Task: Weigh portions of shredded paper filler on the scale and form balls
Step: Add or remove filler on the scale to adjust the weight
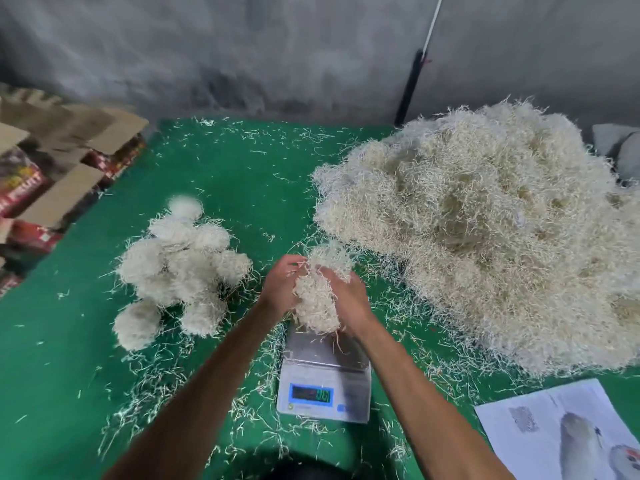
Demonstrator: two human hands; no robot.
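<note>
Left hand and right hand cupping paper clump between them, fingers curling round it, grip closing from both sides. Clump hanging just above scale platform. Scale display digits glowing, blurred, unreadable. Carton lettering unreadable.

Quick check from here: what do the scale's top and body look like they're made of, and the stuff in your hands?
Scale: the top looks like brushed steel, grey with a dull sheen; the body seems white plastic, smooth and matte. The clump held by the left hand and right hand looks like cream shredded paper in thin crinkled strips.
</note>
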